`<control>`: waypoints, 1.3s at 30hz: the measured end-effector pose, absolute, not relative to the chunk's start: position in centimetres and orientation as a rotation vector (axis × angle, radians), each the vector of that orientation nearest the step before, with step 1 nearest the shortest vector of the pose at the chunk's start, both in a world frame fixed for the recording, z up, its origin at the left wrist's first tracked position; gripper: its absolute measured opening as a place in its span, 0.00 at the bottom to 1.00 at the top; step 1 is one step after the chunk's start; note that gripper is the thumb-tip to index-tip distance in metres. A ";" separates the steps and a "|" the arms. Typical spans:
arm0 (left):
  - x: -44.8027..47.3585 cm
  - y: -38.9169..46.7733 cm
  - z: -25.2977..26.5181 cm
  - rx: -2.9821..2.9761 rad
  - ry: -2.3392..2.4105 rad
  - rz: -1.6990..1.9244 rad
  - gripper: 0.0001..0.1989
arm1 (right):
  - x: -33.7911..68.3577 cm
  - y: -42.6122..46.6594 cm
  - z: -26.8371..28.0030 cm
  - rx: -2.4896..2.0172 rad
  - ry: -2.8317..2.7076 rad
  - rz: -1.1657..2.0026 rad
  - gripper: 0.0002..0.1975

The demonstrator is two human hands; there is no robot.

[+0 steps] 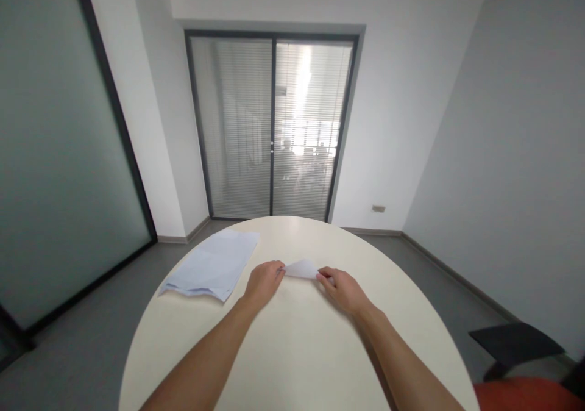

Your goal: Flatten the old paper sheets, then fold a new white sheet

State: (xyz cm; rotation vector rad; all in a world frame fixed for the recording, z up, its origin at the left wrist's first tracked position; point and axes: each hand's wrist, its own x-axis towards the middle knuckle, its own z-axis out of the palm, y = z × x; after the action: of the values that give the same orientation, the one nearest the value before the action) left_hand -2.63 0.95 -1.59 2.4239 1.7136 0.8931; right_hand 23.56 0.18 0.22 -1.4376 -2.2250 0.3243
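Note:
A small folded piece of white paper (301, 269) is stretched between my two hands, over the middle of the round table (292, 350). My left hand (265, 282) pinches its left end, with the fingers closed. At the right end, my right hand (342, 288) grips the paper between thumb and fingers. The paper rises to a low peak in the middle. Whether its lower edge touches the tabletop, I cannot tell.
Left of my hands lies a stack of white paper sheets (212, 261) with curled near edges. A chair with a black armrest (516, 341) and red seat (525, 394) stands by the table's right side. Beyond the table is a glass door (233, 130) with blinds.

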 end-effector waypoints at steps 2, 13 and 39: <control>-2.6 0.9 -1.5 2.417 1.682 0.971 0.09 | 23.8 0.3 0.2 -1.466 -2.181 0.328 0.19; -2.6 1.4 -2.0 2.363 1.515 1.325 0.10 | 25.5 2.3 -0.9 -1.352 -1.804 0.504 0.16; -0.8 -0.5 -1.9 2.645 1.301 0.788 0.20 | 25.9 2.0 -1.7 -1.782 -1.889 0.320 0.19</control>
State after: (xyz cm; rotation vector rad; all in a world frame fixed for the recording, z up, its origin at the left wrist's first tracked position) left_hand -0.76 -0.49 -1.92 2.6455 1.3009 0.7878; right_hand 25.87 2.03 -1.71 -1.7818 -1.8892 0.3205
